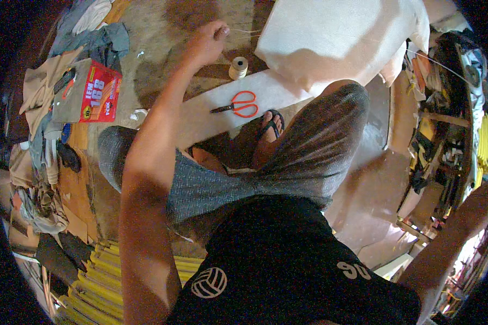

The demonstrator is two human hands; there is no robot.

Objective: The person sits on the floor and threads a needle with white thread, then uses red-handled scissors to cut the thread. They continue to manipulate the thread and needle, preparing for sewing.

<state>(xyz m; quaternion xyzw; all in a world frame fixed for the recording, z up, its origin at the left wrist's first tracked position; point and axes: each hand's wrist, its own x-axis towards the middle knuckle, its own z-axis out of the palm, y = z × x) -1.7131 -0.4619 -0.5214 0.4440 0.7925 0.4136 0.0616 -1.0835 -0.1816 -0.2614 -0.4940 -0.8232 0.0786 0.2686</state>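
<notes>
My left hand is closed in a fist beyond my left knee. A thin white thread runs between it and the left edge of a large white cushion-like piece. My right forearm stretches out to the far right, and its hand lies beyond the picture's dark rim. Another length of thread leads from the cushion's right side towards the right. Below my left hand a thread spool stands upright. Scissors with red handles lie on a white strip of cloth between my knees.
A can-like or flat container with a red label lies at the left, beside heaped clothes and cloth. Yellow ribbed material covers the lower left. Along the right stands a cluttered wooden shelf. My sandalled foot is near the scissors.
</notes>
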